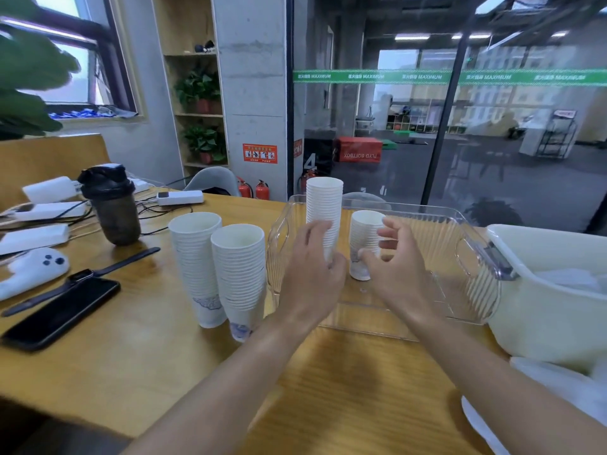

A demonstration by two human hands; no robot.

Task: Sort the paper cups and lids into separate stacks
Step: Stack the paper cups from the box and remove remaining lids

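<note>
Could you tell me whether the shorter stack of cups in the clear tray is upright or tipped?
Upright. The shorter cup stack stands on its base inside the clear tray, open mouth facing up, beside the taller stack.

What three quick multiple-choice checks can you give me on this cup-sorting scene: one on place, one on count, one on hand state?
1. Where does the tallest cup stack stand?
A. In the clear tray
B. Beside the phone
C. In the cream tub

2. How many cup stacks stand on the bare table, outside the tray?
A. One
B. Two
C. Four

3. What is the left hand doing?
A. Lying flat on the table
B. Gripping the tall stack
C. Holding a lid

Answers:
1. A: it rises from inside the tray walls.
2. B: two stacks stand left of the tray.
3. B: its fingers wrap the stack's lower part.
</note>
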